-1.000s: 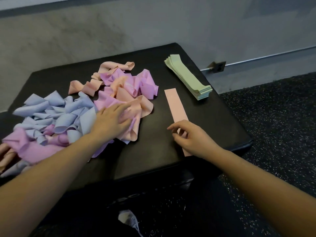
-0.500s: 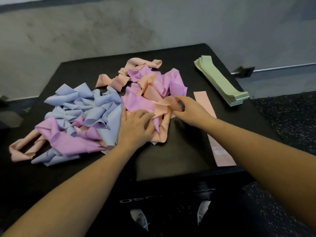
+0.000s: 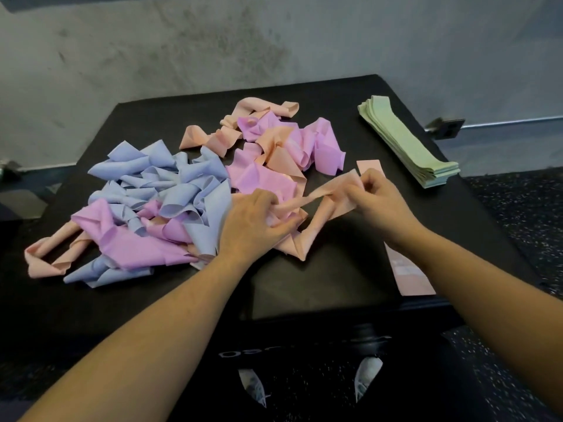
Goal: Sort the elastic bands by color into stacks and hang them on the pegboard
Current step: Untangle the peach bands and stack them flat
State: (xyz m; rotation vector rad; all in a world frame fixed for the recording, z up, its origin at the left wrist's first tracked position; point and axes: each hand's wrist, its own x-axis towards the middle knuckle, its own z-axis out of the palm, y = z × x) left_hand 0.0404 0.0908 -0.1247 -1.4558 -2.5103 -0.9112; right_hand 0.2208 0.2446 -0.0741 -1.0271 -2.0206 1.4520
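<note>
Two hands work at the near edge of the black tabletop [image 3: 335, 269], stretching one twisted peach band [image 3: 316, 205] between them. The left hand [image 3: 253, 220] pinches one end close against the heap, likely to hold the neighbours down while the band comes free; the right hand [image 3: 377, 199] pinches the other end, drawn out toward the side where sorted bands go. Under the right forearm lies a single flat peach strip [image 3: 408, 275], apparently the start of the peach stack, so the freed band probably belongs on it. Beyond the hands sits the unsorted heap: blue bands [image 3: 158, 181] to the left, purple bands [image 3: 320, 144] mixed with more peach behind. Farthest right, a neat green stack [image 3: 408, 144] rests at the tabletop's corner, already sorted. No pegboard is in view.
</note>
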